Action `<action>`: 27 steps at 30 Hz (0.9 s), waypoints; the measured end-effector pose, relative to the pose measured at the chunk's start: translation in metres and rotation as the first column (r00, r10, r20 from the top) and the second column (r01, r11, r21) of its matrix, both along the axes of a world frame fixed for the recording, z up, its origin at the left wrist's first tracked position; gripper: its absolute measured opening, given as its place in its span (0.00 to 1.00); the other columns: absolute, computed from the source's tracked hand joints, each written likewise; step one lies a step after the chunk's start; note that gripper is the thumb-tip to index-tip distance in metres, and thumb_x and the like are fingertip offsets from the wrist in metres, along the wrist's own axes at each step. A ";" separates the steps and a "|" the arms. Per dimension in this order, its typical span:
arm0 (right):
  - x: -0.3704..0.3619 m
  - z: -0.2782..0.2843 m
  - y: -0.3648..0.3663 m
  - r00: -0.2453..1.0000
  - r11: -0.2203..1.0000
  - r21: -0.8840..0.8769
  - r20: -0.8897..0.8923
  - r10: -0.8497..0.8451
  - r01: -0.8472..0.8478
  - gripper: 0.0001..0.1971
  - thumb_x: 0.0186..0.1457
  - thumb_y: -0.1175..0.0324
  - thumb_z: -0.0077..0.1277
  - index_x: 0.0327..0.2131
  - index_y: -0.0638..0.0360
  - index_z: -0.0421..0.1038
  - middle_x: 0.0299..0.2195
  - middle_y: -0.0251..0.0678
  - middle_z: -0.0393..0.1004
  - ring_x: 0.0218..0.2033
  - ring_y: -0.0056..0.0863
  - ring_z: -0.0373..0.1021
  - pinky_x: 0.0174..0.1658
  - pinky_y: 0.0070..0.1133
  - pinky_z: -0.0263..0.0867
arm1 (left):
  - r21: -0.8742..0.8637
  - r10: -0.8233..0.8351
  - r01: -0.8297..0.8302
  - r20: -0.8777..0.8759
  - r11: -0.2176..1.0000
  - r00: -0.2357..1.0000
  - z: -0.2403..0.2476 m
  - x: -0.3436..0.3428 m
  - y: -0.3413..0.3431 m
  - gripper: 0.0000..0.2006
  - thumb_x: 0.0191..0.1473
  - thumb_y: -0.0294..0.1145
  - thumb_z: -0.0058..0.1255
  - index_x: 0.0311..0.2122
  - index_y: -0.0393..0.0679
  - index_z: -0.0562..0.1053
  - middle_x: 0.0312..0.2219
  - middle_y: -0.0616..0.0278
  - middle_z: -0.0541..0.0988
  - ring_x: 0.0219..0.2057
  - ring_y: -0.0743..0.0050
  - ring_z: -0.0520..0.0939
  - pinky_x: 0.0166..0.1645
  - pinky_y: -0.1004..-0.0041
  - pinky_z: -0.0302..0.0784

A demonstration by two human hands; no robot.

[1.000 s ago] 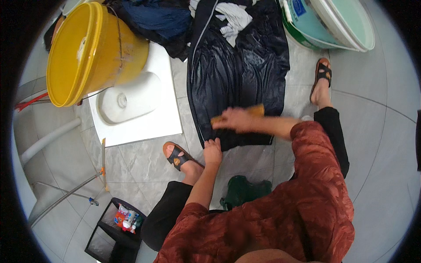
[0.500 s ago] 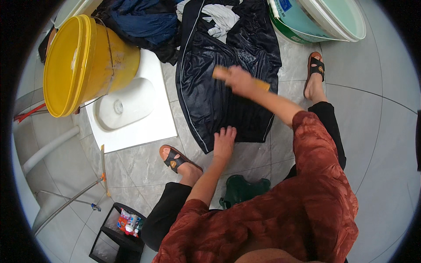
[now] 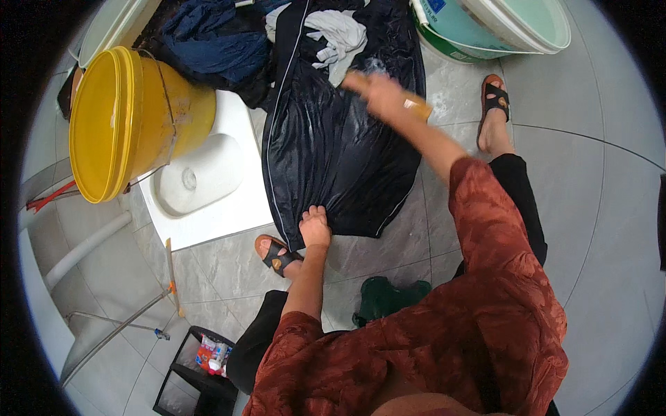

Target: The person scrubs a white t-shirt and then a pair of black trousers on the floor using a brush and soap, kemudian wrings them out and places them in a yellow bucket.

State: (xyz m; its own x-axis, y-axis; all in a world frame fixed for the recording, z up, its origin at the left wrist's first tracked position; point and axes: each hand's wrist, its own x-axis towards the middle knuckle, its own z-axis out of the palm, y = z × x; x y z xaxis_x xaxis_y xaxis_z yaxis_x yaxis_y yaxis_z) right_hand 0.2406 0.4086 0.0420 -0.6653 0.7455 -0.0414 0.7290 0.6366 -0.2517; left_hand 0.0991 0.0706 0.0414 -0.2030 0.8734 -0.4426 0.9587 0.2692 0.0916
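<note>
A wet, shiny black garment (image 3: 340, 159) with thin white piping lies spread on the tiled floor before me. My left hand (image 3: 316, 225) has its fingers curled over the garment's near edge, where the cloth bunches into folds. In my right hand (image 3: 388, 98) is a yellow-brown wooden scrubbing brush (image 3: 417, 107), smeared by motion, over the garment's upper right part. Its underside is hidden. Whitish foam (image 3: 374, 66) shows on the cloth just beyond it. A crumpled white cloth (image 3: 340, 38) lies on the garment's far part.
A yellow bucket (image 3: 149, 114) stands at the left by the white squat toilet (image 3: 239, 215). Dark blue clothes (image 3: 218, 38) are heaped at the far left. A light green bucket (image 3: 479, 31) stands far right. Near me are a green stool (image 3: 388, 298) and a black rack (image 3: 184, 388).
My left hand has moved left and closed on the garment's edge, pulling it left into folds. My right hand has moved slightly away from me with the brush.
</note>
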 end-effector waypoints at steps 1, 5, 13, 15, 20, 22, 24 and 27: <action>-0.010 0.001 -0.046 0.979 0.996 -0.012 -0.182 0.090 -0.094 0.26 0.44 0.74 0.53 0.49 0.36 0.66 0.33 0.44 0.69 0.33 0.43 0.70 0.34 0.37 0.68 | -0.019 0.018 -0.018 -0.007 1.000 1.000 0.003 -0.005 -0.002 0.10 0.40 0.26 0.53 0.33 0.46 0.70 0.32 0.61 0.72 0.37 0.61 0.76 0.37 0.63 0.75; 0.005 -0.021 -0.169 0.852 0.721 -0.491 -0.090 0.516 -0.489 0.25 0.41 0.73 0.58 0.47 0.47 0.69 0.39 0.44 0.71 0.42 0.41 0.69 0.46 0.34 0.66 | -0.056 0.018 -0.017 0.021 0.998 1.000 0.004 -0.008 -0.005 0.15 0.36 0.26 0.56 0.34 0.45 0.70 0.34 0.59 0.72 0.38 0.57 0.76 0.38 0.61 0.75; 0.063 0.015 0.035 0.965 0.973 0.005 0.127 -0.229 0.230 0.18 0.47 0.67 0.51 0.45 0.39 0.73 0.38 0.43 0.70 0.40 0.43 0.68 0.42 0.33 0.68 | -0.077 -0.009 0.006 -0.037 0.997 0.999 -0.008 -0.002 -0.013 0.13 0.38 0.27 0.55 0.33 0.45 0.71 0.33 0.61 0.73 0.37 0.61 0.76 0.38 0.63 0.74; 0.029 0.025 -0.014 0.962 0.950 -0.172 -0.040 -0.271 0.260 0.14 0.45 0.67 0.54 0.38 0.59 0.73 0.38 0.45 0.69 0.40 0.46 0.67 0.43 0.34 0.67 | -0.046 0.006 -0.008 -0.057 0.999 0.998 -0.011 -0.003 -0.015 0.13 0.37 0.27 0.55 0.33 0.45 0.70 0.33 0.60 0.72 0.38 0.60 0.76 0.38 0.63 0.75; -0.009 0.003 -0.207 0.986 0.908 -0.412 -0.103 -0.132 0.078 0.29 0.42 0.75 0.56 0.51 0.40 0.67 0.39 0.46 0.67 0.42 0.44 0.66 0.44 0.35 0.65 | -0.079 -0.009 0.003 -0.078 0.997 0.997 -0.015 -0.007 -0.020 0.13 0.36 0.28 0.56 0.33 0.45 0.70 0.33 0.60 0.72 0.37 0.60 0.76 0.37 0.63 0.75; 0.006 0.021 -0.199 0.996 0.881 -0.466 -0.003 -0.086 0.075 0.28 0.44 0.75 0.55 0.52 0.40 0.67 0.41 0.47 0.67 0.44 0.45 0.65 0.46 0.34 0.65 | -0.037 -0.018 0.015 -0.067 0.999 0.998 -0.015 -0.009 -0.022 0.13 0.36 0.28 0.56 0.32 0.45 0.70 0.32 0.60 0.72 0.36 0.60 0.76 0.36 0.63 0.75; 0.049 -0.003 -0.157 0.982 0.941 -0.281 0.022 -0.190 0.188 0.27 0.45 0.73 0.53 0.51 0.36 0.67 0.40 0.45 0.68 0.41 0.44 0.66 0.42 0.35 0.65 | -0.031 -0.043 0.041 -0.046 0.999 0.998 -0.007 -0.004 -0.016 0.12 0.37 0.28 0.55 0.32 0.45 0.70 0.31 0.60 0.72 0.36 0.60 0.76 0.36 0.62 0.75; 0.099 -0.003 -0.050 0.871 0.909 0.060 -0.317 -0.375 0.413 0.25 0.49 0.67 0.51 0.52 0.32 0.65 0.36 0.45 0.69 0.36 0.45 0.66 0.36 0.37 0.64 | -0.015 -0.027 0.027 -0.060 1.000 0.998 -0.014 -0.004 -0.018 0.10 0.39 0.28 0.53 0.32 0.45 0.70 0.31 0.60 0.72 0.36 0.60 0.76 0.36 0.63 0.75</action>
State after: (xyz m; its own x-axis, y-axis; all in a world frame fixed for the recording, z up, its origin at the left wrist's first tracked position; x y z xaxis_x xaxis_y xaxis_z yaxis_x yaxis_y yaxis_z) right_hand 0.3396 0.3586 0.0387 -0.2824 0.9346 0.2163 0.8315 0.3509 -0.4307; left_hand 0.0953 0.0530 0.0273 -0.2059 0.8725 -0.4430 0.9693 0.2441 0.0302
